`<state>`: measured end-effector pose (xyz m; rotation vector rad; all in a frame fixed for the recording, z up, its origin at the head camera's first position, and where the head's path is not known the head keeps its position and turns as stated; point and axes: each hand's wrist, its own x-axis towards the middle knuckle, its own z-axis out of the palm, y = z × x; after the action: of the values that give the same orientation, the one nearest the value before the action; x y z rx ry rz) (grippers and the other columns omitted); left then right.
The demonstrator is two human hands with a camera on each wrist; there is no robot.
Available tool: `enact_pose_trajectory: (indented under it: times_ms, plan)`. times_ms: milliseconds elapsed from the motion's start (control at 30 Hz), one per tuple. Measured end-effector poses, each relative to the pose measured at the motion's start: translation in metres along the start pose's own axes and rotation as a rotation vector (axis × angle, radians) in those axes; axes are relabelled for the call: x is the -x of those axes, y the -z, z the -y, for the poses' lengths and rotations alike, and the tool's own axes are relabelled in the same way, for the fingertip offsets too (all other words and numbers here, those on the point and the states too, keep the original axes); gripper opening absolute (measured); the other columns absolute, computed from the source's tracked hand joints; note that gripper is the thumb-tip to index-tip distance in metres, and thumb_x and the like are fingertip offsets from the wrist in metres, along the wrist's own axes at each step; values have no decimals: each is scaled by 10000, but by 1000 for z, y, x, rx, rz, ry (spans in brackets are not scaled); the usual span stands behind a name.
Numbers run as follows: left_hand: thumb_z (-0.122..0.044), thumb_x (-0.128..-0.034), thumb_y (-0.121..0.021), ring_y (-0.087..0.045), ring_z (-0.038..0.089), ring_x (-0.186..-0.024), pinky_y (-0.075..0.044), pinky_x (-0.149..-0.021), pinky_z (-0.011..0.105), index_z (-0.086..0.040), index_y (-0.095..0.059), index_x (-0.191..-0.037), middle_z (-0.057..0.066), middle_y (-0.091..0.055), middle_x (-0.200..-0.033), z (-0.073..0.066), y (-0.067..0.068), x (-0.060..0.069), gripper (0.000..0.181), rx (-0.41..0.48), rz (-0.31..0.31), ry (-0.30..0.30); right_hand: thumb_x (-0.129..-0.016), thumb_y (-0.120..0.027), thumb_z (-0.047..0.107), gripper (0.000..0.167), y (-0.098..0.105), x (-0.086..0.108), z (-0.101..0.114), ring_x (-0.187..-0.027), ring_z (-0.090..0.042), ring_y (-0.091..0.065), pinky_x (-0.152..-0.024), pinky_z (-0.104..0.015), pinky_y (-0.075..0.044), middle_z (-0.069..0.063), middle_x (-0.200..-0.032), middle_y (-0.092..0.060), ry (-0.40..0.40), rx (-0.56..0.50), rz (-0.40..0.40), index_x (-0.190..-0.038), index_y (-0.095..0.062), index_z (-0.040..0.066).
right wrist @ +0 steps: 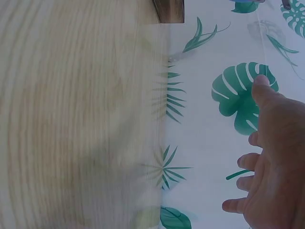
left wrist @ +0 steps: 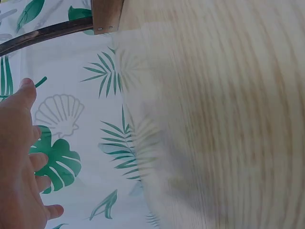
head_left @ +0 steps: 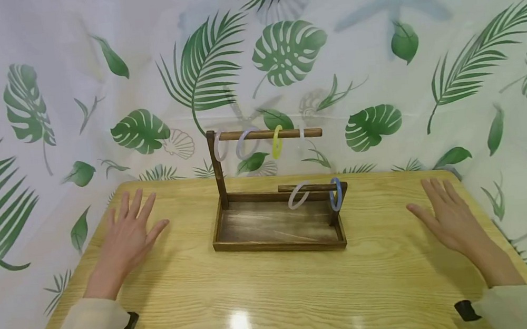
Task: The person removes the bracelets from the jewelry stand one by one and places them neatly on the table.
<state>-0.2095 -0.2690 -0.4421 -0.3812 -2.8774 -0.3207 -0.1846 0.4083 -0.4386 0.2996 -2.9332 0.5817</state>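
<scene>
A dark wooden stand [head_left: 281,245] with a shallow tray base sits mid-table. Its tall left post carries a long upper bar [head_left: 260,133], on which hang a pinkish ring [head_left: 217,146], a lavender ring [head_left: 240,144], a yellow ring [head_left: 277,143] and a whitish clear ring [head_left: 301,132]. From the short right post a lower bar [head_left: 289,188] points left, with a pale ring [head_left: 298,198] and a blue ring [head_left: 338,194] on it. My left hand [head_left: 127,236] is left of the stand, fingers spread, holding nothing. To its right, my right hand [head_left: 450,218] is likewise straight-fingered, touching no ring.
The light wood-grain table [head_left: 275,290] spreads under the stand and both hands. Behind it and along both sides hangs a white cloth [head_left: 370,85] printed with green leaves. A dark strap piece shows at the left cuff [head_left: 130,322] and another at the right cuff [head_left: 467,310].
</scene>
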Motion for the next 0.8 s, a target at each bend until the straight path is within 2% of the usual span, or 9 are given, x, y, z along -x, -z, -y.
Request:
enact_pose_trajectory:
  times_ms: [267, 467, 800]
  plan:
    - [-509, -1089, -461, -60, 479, -1548, -164, -1170, 727, -29, -260, -1633, 263, -140, -1685, -11, -1, -8, 752, 141, -8, -2, -1115, -453, 414, 786, 2, -5, 13, -1525, -526, 50, -1101, -815, -99, -353, -1655, -52, -8, -45, 5, -1637, -76, -36]
    - [-473, -1097, -469, -100, 499, -1536, -182, -1174, 713, -17, -266, -1629, 275, -170, -1675, -20, 0, -13, 729, 190, -30, -18, -1114, -457, 415, 772, 3, -8, 25, -1526, -533, -12, -1067, -838, -135, -353, -1648, -122, -6, -66, -2, -1648, -89, -3]
    - [-447, -1112, -441, -192, 474, -1524, -208, -1189, 676, 0, -293, -1615, 249, -228, -1667, -35, 2, -24, 689, 312, -93, -26, -1116, -448, 419, 696, 6, -18, 52, -1389, -607, -317, -1064, -770, -269, -377, -1546, -354, 4, -61, -108, -1572, -310, -87]
